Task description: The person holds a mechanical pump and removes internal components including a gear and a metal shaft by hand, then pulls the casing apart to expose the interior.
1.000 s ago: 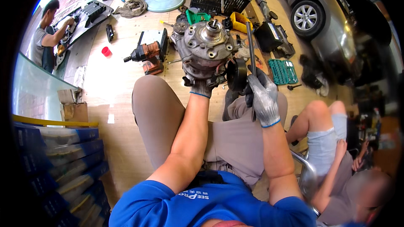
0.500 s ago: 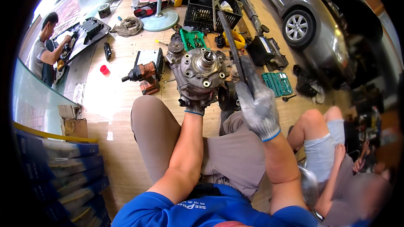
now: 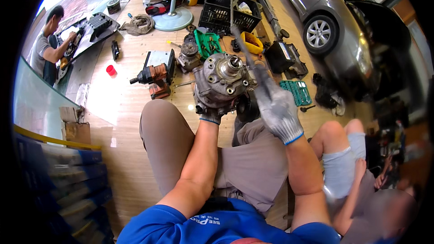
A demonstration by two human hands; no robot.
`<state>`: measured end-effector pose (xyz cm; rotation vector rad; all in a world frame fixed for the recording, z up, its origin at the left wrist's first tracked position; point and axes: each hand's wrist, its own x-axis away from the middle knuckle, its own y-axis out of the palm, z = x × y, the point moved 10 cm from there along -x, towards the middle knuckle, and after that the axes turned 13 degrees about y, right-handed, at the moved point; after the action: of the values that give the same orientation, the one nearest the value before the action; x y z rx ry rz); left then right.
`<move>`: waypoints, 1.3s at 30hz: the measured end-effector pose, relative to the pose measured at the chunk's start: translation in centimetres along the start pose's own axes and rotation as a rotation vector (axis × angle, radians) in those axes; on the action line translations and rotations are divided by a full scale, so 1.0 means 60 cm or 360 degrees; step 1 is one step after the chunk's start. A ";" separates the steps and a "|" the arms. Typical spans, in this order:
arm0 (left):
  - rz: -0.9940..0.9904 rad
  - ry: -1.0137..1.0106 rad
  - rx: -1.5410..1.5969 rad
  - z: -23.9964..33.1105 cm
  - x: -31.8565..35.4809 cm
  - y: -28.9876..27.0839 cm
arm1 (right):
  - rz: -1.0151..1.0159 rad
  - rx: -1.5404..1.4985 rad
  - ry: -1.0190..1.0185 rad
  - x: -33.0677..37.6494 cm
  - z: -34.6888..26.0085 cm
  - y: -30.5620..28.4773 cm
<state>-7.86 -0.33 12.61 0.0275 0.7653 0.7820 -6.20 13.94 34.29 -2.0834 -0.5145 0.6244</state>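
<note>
A grey metal car air-conditioning compressor (image 3: 216, 83), with a shaft hub and bolt holes on its upper face, is held up in front of my knees. My left hand (image 3: 210, 117), in a grey knit glove, supports it from below; its fingers are hidden behind the casing. In my gloved right hand (image 3: 280, 110) is a long dark metal bar (image 3: 247, 54), slanting away up and to the left, just right of the compressor. Both bar and glove are smeared by motion. Whether the bar touches the casing, I cannot tell.
Beyond lie an orange impact wrench (image 3: 153, 76), a second round metal part (image 3: 188, 58), a green tool case (image 3: 208, 45), a socket set (image 3: 296, 92) and a black battery (image 3: 280, 55). One person works far left; another sits at right, near a grey car (image 3: 316, 0).
The compressor has shifted slightly right and tilted, uncovering more of the round part behind it. The bar in my right hand has swung, its far end now lower.
</note>
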 end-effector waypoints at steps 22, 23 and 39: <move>-0.0027 0.0560 -0.1358 0.126 -0.030 -0.007 | -0.0092 0.0361 -0.0405 0.039 -0.041 0.040; -0.0017 0.0534 -0.1390 0.121 -0.028 -0.010 | -0.0222 0.0531 -0.0355 0.033 -0.029 0.059; -0.0146 0.0290 -0.0735 0.038 -0.027 -0.016 | -0.0236 0.0591 -0.0558 0.054 -0.042 0.065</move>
<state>-6.53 -1.51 15.00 -0.4961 0.7364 0.8653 -1.63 12.12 31.50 -1.5789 -0.6860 0.9279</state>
